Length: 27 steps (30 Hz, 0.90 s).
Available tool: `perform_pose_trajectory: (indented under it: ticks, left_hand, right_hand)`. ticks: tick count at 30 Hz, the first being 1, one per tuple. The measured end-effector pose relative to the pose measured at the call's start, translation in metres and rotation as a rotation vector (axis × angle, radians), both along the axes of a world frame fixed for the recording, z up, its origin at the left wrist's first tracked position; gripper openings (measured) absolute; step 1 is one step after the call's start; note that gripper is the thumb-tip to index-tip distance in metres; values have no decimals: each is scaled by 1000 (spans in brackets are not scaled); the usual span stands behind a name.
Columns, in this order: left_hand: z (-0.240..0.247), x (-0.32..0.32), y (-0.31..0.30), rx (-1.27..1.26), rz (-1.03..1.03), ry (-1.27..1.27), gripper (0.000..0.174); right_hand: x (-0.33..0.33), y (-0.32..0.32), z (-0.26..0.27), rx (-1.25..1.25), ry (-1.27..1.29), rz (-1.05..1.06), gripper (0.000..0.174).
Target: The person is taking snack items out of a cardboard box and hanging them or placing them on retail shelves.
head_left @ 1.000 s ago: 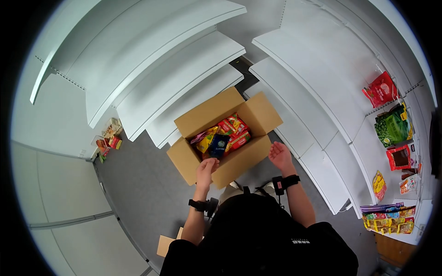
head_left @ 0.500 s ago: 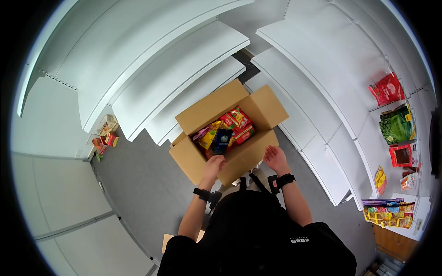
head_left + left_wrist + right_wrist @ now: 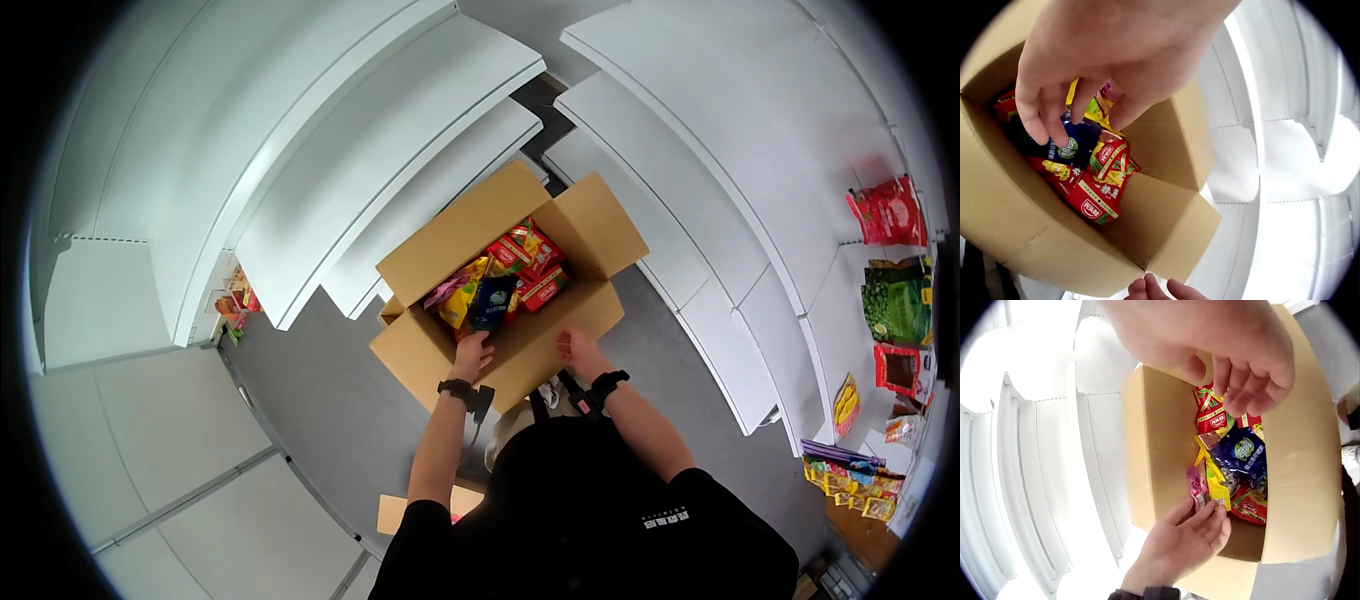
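Note:
A cardboard box [image 3: 410, 350] with its flaps spread holds several snack bags. Among them are a dark blue bag [image 3: 492, 300], a yellow bag [image 3: 1217, 485], a purple-pink packet [image 3: 1196, 487] and red packets [image 3: 1089, 195]. My left hand [image 3: 471, 358] reaches over the box's left end, its relaxed fingers hanging above the bags; in the right wrist view the fingertips come right at the yellow bag's lower end. My right hand [image 3: 580, 354] hovers by the near long flap, fingers loosely bent with nothing in them [image 3: 1254, 378].
White shelves [image 3: 420, 110] stand beyond the box on both sides. Bagged snacks, including a red bag [image 3: 888, 212] and a green bag [image 3: 897, 303], sit on the right-hand shelves. A second carton [image 3: 395, 514] lies on the floor near my left side.
My left hand has moved forward, farther over the box opening. The right hand has come inward to the near flap. The head view has shifted, while the bags look unmoved in the box.

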<state>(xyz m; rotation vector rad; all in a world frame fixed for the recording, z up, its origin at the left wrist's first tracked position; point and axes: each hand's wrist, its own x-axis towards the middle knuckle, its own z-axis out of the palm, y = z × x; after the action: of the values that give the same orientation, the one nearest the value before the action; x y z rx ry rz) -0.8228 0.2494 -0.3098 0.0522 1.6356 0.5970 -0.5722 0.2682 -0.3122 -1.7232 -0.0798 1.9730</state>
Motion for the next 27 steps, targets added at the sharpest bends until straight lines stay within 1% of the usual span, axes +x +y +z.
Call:
perform_pose_trajectory:
  ticks: [2, 5, 9, 12, 14, 15, 17, 19, 22, 23, 24, 26, 27]
  left_hand:
    - [-17, -2, 11, -50, 71, 26, 41]
    - [-53, -4, 29, -124, 17, 87, 37]
    - [-106, -11, 43, -184, 6, 102, 37]
    - [-117, -10, 57, -207, 69, 105, 35]
    - [-126, -11, 65, -175, 39, 140, 35]
    - [-140, -16, 66, -191, -20, 150, 37]
    - [-156, -18, 71, -180, -51, 189, 37]
    - [-158, -12, 74, -126, -71, 235, 38]
    - [-159, -12, 77, -72, -90, 139, 38]
    - [-158, -8, 78, -51, -101, 192, 35]
    - [-163, -6, 73, -27, -112, 164, 33]
    - [-192, -7, 62, 34, -145, 115, 29]
    - [-211, -5, 58, 30, -252, 148, 23]
  right_hand:
    - [-2, 7, -2, 16, -33, 125, 20]
    - [14, 18, -10, -72, 3, 235, 21]
    - [48, 48, 12, -15, -11, 265, 23]
    - [73, 66, 26, -30, -46, 300, 23]
    - [88, 76, 34, -12, -92, 310, 23]
    - [94, 79, 34, -3, -105, 309, 23]
    - [109, 76, 34, 11, -130, 306, 23]
    - [118, 71, 36, -37, -133, 288, 24]
    - [121, 61, 45, -77, -112, 288, 24]
    - [120, 58, 48, -85, -100, 281, 24]
    - [120, 54, 51, -95, -88, 273, 24]
    - [119, 50, 55, -76, -91, 281, 25]
    - [119, 50, 55, -59, -79, 286, 25]
